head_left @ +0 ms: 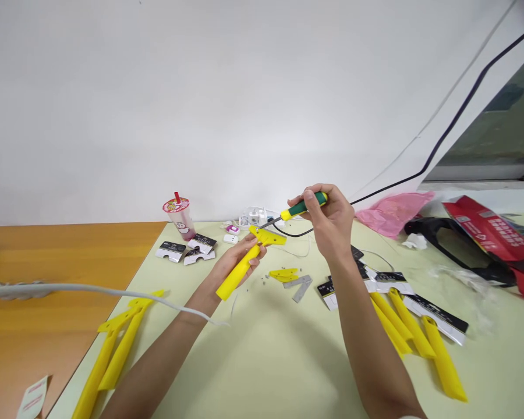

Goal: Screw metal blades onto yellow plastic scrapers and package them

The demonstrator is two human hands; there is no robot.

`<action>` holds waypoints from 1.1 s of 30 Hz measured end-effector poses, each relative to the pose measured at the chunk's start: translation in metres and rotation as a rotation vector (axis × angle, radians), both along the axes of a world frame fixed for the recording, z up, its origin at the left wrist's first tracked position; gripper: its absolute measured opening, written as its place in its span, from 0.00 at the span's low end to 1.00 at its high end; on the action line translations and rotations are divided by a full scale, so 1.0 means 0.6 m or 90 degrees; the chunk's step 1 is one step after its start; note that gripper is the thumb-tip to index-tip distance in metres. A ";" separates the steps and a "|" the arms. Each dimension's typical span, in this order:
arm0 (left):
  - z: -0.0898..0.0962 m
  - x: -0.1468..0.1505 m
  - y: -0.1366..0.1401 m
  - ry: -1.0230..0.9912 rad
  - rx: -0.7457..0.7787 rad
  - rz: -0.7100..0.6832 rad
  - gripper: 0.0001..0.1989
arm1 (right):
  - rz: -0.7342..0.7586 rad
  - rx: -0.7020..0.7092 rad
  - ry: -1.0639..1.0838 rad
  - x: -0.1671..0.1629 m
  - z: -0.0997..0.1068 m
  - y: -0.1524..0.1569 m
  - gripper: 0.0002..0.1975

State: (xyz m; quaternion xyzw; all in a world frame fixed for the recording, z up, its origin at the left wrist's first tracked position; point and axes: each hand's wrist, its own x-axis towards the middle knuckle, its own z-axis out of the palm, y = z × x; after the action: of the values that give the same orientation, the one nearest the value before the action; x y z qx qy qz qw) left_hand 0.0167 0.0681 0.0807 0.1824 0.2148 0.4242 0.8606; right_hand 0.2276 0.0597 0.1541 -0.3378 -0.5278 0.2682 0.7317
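Observation:
My left hand is closed around the handle of a yellow scraper, with its T-shaped head pointing up and away. My right hand grips a green and yellow screwdriver. The screwdriver's tip meets the left end of the scraper head; whether it sits in a screw is too small to tell. On the table below lie loose yellow head plates, grey metal blades and several tiny screws.
Two assembled yellow scrapers lie at left, several yellow handles at right beside black-and-white cards. A drink cup stands at the back. A white cable crosses in front. A pink bag and red package sit far right.

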 end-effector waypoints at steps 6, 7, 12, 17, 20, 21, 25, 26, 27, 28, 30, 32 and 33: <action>0.008 0.002 -0.007 0.003 0.016 -0.005 0.18 | -0.015 -0.026 -0.023 -0.007 -0.006 0.005 0.19; 0.009 0.002 -0.007 0.006 0.016 -0.003 0.18 | -0.018 -0.029 -0.026 -0.006 -0.007 0.005 0.19; 0.012 0.002 -0.009 0.009 0.002 0.006 0.19 | -0.018 -0.033 -0.026 -0.002 -0.012 0.011 0.20; 0.013 0.002 -0.010 0.016 -0.007 0.009 0.22 | -0.005 -0.037 -0.027 -0.003 -0.017 0.016 0.19; 0.014 0.002 -0.011 0.014 -0.015 0.011 0.22 | -0.004 -0.036 -0.036 -0.003 -0.019 0.018 0.19; 0.014 0.002 -0.011 0.013 -0.019 0.012 0.22 | -0.004 -0.037 -0.039 -0.002 -0.020 0.019 0.20; 0.015 0.002 -0.011 0.008 -0.022 0.011 0.20 | -0.011 -0.043 -0.044 -0.001 -0.019 0.018 0.20; 0.014 0.002 -0.011 0.006 -0.021 0.010 0.19 | -0.013 -0.047 -0.046 -0.001 -0.018 0.017 0.20; 0.014 0.002 -0.010 0.003 -0.020 0.009 0.19 | -0.015 -0.050 -0.047 -0.001 -0.018 0.016 0.20; 0.013 0.001 -0.010 0.001 -0.019 0.009 0.18 | -0.016 -0.052 -0.048 -0.001 -0.017 0.016 0.20; 0.011 0.001 -0.009 -0.003 -0.015 0.008 0.17 | -0.017 -0.052 -0.048 0.000 -0.017 0.016 0.20; 0.010 0.000 -0.008 -0.006 -0.012 0.006 0.16 | -0.016 -0.050 -0.049 0.001 -0.017 0.016 0.20; 0.010 0.000 -0.008 -0.007 -0.013 0.004 0.16 | -0.015 -0.049 -0.051 0.001 -0.018 0.016 0.21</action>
State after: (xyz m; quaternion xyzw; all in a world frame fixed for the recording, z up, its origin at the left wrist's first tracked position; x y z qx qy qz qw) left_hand 0.0166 0.0633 0.0865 0.1710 0.2149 0.4254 0.8623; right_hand 0.2283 0.0694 0.1435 -0.3826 -0.5417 0.2658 0.6997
